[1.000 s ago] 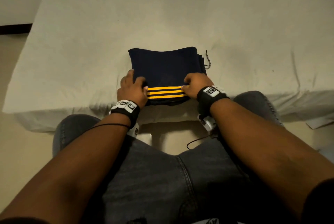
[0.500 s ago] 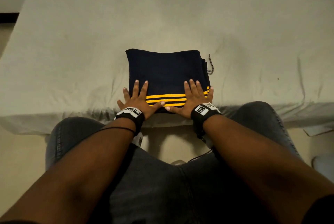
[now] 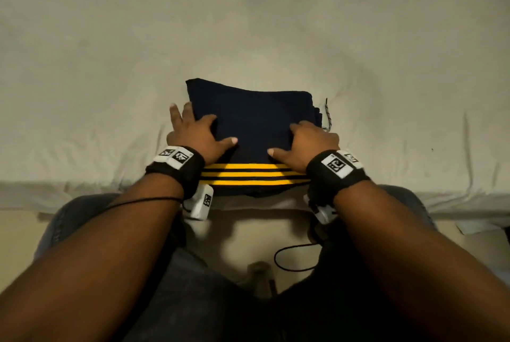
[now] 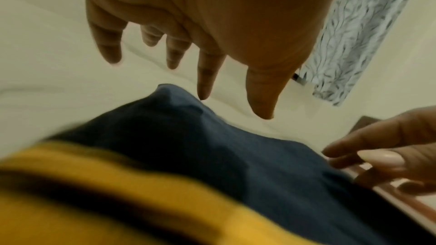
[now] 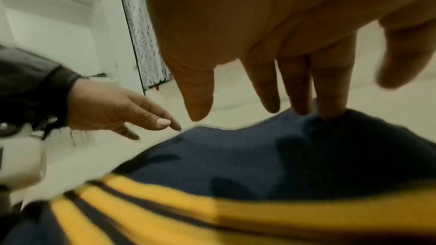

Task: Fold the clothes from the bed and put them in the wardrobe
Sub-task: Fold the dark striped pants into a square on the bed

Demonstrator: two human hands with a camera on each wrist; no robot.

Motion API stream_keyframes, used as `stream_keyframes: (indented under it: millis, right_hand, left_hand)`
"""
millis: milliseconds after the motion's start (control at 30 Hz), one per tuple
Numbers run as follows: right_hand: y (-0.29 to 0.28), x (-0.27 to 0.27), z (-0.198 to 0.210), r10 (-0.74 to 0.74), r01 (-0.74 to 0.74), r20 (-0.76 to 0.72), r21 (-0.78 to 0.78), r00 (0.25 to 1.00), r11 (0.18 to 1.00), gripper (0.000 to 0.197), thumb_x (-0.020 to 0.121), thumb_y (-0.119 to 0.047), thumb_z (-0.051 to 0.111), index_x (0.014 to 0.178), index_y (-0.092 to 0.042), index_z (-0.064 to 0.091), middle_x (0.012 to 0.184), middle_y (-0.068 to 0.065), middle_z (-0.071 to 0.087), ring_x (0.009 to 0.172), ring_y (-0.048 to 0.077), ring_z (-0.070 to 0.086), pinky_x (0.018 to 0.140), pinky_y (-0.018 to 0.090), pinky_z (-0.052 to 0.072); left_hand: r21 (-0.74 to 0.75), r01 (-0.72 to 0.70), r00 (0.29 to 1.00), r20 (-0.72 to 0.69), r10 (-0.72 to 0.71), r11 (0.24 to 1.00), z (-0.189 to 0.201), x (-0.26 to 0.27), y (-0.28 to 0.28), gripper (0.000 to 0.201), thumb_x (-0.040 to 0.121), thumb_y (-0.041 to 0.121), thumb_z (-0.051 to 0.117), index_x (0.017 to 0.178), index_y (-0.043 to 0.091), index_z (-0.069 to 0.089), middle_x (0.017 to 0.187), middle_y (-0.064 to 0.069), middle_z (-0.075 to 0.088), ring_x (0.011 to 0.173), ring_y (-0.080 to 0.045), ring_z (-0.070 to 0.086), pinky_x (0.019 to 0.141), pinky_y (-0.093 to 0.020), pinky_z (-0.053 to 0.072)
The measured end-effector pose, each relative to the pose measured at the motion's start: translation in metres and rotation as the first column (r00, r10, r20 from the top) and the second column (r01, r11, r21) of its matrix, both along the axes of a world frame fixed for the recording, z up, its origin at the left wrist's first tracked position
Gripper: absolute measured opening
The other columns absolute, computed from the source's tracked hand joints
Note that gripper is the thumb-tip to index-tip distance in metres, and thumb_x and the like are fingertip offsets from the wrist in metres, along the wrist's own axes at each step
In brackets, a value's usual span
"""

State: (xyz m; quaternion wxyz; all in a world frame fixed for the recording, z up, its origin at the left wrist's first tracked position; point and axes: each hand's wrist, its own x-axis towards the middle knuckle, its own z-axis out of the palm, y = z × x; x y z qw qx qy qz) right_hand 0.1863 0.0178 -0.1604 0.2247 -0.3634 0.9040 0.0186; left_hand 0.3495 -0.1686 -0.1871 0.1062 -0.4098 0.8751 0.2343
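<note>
A folded navy garment (image 3: 254, 118) with yellow stripes along its near edge lies on the bed (image 3: 248, 24), close to the front edge. My left hand (image 3: 193, 132) rests flat on the garment's left side, thumb stretched onto the cloth and outer fingers reaching over onto the sheet. My right hand (image 3: 311, 140) lies flat on the right side, thumb pointing inward. The left wrist view shows straight fingers (image 4: 207, 74) above the garment (image 4: 200, 146). In the right wrist view, fingertips (image 5: 330, 90) press into the navy cloth (image 5: 259, 156).
A dark drawstring (image 3: 327, 115) pokes out from the garment's right side. My knees in grey jeans (image 3: 82, 217) sit against the bed's front edge, with floor between them. A patterned curtain (image 4: 354, 34) hangs beyond the bed. A piece of paper (image 3: 474, 227) lies on the floor at right.
Both hands let go of the striped near edge, flattened, then slid forward onto the middle of the garment. The head camera has come closer.
</note>
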Motion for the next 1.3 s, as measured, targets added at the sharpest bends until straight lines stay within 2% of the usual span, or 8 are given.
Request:
stream_keyframes:
  millis: [133,267,467,600,800,967,1067,1300]
  right_hand:
    - [-0.023,-0.017,0.009,-0.117,0.434,0.546,-0.498,0.829,0.751,0.064,0.089,-0.053,0.07,0.144,-0.026,0.052,0.134,-0.004,0.063,0.115,0.014,0.065,0.092,0.029,0.049]
    - [-0.055,-0.017,-0.012,-0.07,0.853,0.95,-0.238,0.303,0.465,0.05,0.103,-0.039,0.052,0.15,-0.024,0.043,0.14,0.0,0.058,0.12,0.023,0.064,0.074,0.028,0.051]
    - [-0.057,-0.053,-0.04,-0.038,0.967,0.999,-0.015,0.025,0.254,0.053,0.106,-0.031,0.047,0.156,-0.027,0.031,0.158,0.002,0.041,0.141,0.023,0.045,0.09,0.039,0.052]
    - [-0.043,-0.084,-0.034,-0.124,0.984,0.988,-0.076,0.097,0.158,0.048,0.101,-0.026,0.059,0.148,-0.027,0.045,0.147,0.002,0.051,0.135,0.02,0.05,0.086,0.038,0.057]
    - [-0.009,-0.113,-0.031,-0.515,0.762,0.565,-0.43,0.645,0.484,0.054,0.081,-0.044,0.081,0.127,-0.024,0.064,0.117,-0.014,0.063,0.112,0.011,0.06,0.097,0.031,0.052]
    - [0.005,-0.111,-0.054,-0.55,0.776,0.604,-0.196,0.577,0.6,0.102,0.069,-0.051,0.089,0.152,-0.015,0.041,0.152,0.007,0.048,0.133,0.022,0.053,0.111,0.043,0.045]
    - [0.004,-0.11,-0.056,-0.533,0.805,0.684,-0.137,0.498,0.577,0.114,0.058,-0.057,0.091,0.151,-0.014,0.042,0.148,0.003,0.053,0.126,0.022,0.059,0.107,0.043,0.049]
    - [-0.009,-0.096,-0.028,-0.294,0.896,0.911,-0.149,0.289,0.419,0.03,0.078,-0.008,0.08,0.107,-0.002,0.072,0.102,0.014,0.077,0.092,0.028,0.076,0.078,0.036,0.059]
  left_hand:
    - [0.411,-0.089,0.849,-0.445,0.285,0.907,0.014,-0.029,-0.025,0.041,0.09,0.05,0.071,0.125,0.03,0.067,0.125,0.001,0.067,0.112,-0.016,0.064,0.101,-0.036,0.052]
    - [0.777,-0.103,0.652,-0.419,0.632,0.621,0.003,-0.068,-0.027,0.01,0.102,0.027,0.06,0.104,0.026,0.07,0.104,-0.001,0.072,0.081,-0.019,0.062,0.066,-0.026,0.05]
    - [0.905,-0.292,0.334,-0.207,0.92,0.309,-0.03,-0.088,-0.061,0.011,0.101,0.022,0.058,0.111,0.022,0.063,0.109,-0.004,0.069,0.091,-0.024,0.072,0.073,-0.03,0.057]
    - [0.696,-0.466,0.366,-0.411,0.835,0.547,-0.034,-0.089,-0.089,0.021,0.082,0.044,0.073,0.094,0.027,0.073,0.094,0.003,0.074,0.089,-0.017,0.071,0.094,-0.036,0.057]
    - [0.598,-0.438,0.576,-0.387,0.72,0.671,-0.029,-0.072,-0.079,0.062,0.077,0.047,0.084,0.131,0.027,0.06,0.125,0.009,0.063,0.106,-0.002,0.063,0.095,-0.02,0.052]
    - [0.561,-0.495,0.66,-0.254,0.707,0.663,-0.032,-0.044,-0.076,0.096,0.078,0.048,0.084,0.155,0.026,0.031,0.142,0.006,0.053,0.122,-0.013,0.057,0.095,-0.022,0.051]
    - [0.586,-0.522,0.687,-0.143,0.713,0.62,-0.035,-0.034,-0.081,0.091,0.067,0.065,0.084,0.14,0.019,0.054,0.135,-0.001,0.065,0.119,-0.022,0.064,0.105,-0.045,0.051]
    - [0.785,-0.253,0.67,-0.279,0.687,0.565,-0.012,-0.04,-0.083,0.028,0.083,0.018,0.079,0.109,0.011,0.075,0.109,-0.007,0.077,0.105,-0.025,0.072,0.105,-0.045,0.051]
